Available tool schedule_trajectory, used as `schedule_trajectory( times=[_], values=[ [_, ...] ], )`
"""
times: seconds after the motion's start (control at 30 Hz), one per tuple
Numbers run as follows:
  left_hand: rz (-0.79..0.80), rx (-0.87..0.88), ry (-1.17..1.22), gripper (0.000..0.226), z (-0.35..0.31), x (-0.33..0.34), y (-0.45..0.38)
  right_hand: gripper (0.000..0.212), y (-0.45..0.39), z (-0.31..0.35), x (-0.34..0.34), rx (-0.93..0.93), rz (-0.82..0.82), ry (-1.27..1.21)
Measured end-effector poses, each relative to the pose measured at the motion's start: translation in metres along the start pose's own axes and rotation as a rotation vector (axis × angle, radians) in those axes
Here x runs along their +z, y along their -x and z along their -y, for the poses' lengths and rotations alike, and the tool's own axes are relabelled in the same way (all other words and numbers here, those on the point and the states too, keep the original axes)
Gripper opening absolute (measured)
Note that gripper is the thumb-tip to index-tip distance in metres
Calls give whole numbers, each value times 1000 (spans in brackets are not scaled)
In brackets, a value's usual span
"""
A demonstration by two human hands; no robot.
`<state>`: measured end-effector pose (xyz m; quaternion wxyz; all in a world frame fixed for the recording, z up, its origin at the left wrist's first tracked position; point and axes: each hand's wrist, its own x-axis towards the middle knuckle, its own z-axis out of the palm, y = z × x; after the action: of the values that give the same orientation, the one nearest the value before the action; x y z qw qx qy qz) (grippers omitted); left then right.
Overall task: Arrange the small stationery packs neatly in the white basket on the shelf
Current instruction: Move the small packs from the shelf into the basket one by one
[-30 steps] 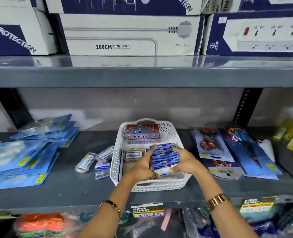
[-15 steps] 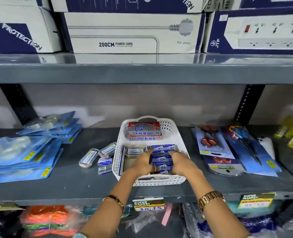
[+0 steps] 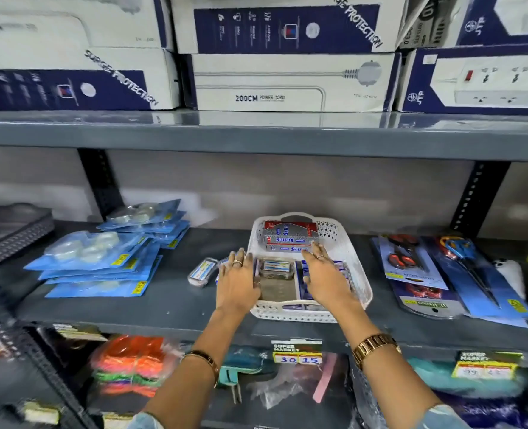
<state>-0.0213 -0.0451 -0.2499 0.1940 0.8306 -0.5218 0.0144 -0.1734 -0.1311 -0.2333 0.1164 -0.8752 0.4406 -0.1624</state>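
Note:
The white basket (image 3: 361,294) stands in the middle of the grey shelf (image 3: 170,301). At its back lie stacked red and silver staple boxes (image 3: 290,237). A small clear pack (image 3: 276,269) sits in its left half, and blue packs (image 3: 340,267) fill the right half. My left hand (image 3: 237,281) lies flat over the basket's left rim, fingers apart. My right hand (image 3: 324,277) rests flat on the blue packs, its fingertips touching the staple boxes. Neither hand grips anything. A loose small pack (image 3: 202,271) lies left of the basket; my left hand partly hides others beside it.
Blue blister packs (image 3: 101,261) are piled at the left, with a dark tray (image 3: 12,230) beyond them. Carded scissors (image 3: 411,264) lie right of the basket. Power strip boxes (image 3: 287,85) fill the shelf above. A price tag (image 3: 296,354) hangs on the shelf edge.
My hands were close together on the blue packs at the basket's front. They have parted: the left went to the left rim, the right reached toward the back boxes.

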Motion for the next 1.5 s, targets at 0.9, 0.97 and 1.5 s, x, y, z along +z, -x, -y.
schedule_trajectory(
  times=[0.9,0.97,1.5],
  values=[
    [183,-232,46,133,120,34,28,68,-81,121,90,-238,189,174],
    [159,-236,14,137,120,40,27,65,-90,122,94,-241,195,214],
    [71,-286,-73,111,127,57,23,52,-93,125,85,-241,6,137]
  ],
)
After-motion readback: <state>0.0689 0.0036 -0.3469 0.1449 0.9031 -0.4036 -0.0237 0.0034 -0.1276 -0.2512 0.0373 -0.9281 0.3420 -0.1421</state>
